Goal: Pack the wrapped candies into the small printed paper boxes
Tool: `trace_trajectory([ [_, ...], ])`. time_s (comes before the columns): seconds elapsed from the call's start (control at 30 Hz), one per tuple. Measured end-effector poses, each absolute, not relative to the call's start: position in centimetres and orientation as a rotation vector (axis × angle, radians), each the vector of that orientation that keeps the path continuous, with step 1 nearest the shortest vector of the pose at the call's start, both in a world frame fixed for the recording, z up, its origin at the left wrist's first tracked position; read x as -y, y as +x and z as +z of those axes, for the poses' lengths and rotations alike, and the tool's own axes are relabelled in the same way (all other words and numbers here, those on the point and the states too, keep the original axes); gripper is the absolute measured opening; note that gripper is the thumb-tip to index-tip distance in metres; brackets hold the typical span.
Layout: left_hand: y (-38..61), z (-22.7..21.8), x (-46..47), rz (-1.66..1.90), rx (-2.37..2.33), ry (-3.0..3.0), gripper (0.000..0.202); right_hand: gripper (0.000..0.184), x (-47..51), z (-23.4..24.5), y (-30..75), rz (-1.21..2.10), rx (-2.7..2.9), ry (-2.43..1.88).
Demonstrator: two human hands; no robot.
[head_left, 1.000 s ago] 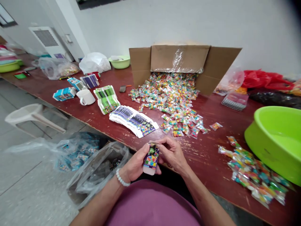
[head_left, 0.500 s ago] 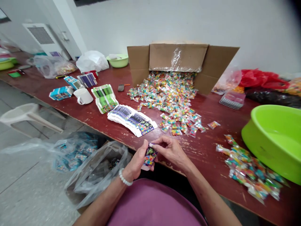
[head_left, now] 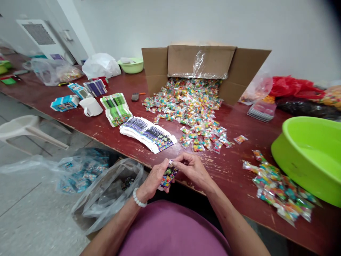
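A small dark printed carton (head_left: 168, 175) with bright coloured pictures is between my two hands, over the front edge of the table. My left hand (head_left: 155, 177), with a white bead bracelet at the wrist, is closed around the carton's sides. Thumb and fingers of my right hand (head_left: 192, 170) pinch the white flap at its top end. Just beyond my hands lies a fanned row of flat purple cartons (head_left: 147, 133). Past them, small clear packets of coloured candy (head_left: 194, 106) spill out of a cardboard box (head_left: 201, 62).
To the right stand a green basin (head_left: 290, 153) and a loose pile of candy packets (head_left: 282, 190). Green cartons (head_left: 116, 109), a white mug (head_left: 91, 107) and blue cartons (head_left: 64, 103) sit left. Below the table edge are an open plastic-lined box (head_left: 106, 199) and a white stool (head_left: 32, 129).
The view has shifted slightly. My left hand has tilted the carton a little, while my right fingers stay at its top flap.
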State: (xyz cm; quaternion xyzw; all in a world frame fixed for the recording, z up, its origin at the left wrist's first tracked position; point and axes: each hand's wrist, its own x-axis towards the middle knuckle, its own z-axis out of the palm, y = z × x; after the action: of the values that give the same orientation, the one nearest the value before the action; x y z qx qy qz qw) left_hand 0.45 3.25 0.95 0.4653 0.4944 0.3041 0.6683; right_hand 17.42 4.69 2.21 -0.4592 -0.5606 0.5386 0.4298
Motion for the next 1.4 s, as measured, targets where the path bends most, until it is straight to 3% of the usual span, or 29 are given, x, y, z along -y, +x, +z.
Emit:
trace_trajectory([
  [0.37,-0.3,0.3,-3.3,0.693,-1.095,1.059,0.064,0.025,-4.8,1.8,16.9,1.378,1.337,-1.166],
  [0.7,0.6,1.1,-2.8,0.717,-1.06,0.976,0.067,0.019,-4.1,2.6,17.6,1.159,1.624,-1.019],
  [1.1,0.9,0.7,-3.1,0.688,-1.103,0.903,0.078,0.028,-3.8,2.4,17.5,1.514,1.391,-0.985],
  [1.4,1.8,0.2,-3.0,0.741,-1.1,0.851,0.074,0.032,-3.2,0.6,16.6,1.42,1.134,-1.133],
])
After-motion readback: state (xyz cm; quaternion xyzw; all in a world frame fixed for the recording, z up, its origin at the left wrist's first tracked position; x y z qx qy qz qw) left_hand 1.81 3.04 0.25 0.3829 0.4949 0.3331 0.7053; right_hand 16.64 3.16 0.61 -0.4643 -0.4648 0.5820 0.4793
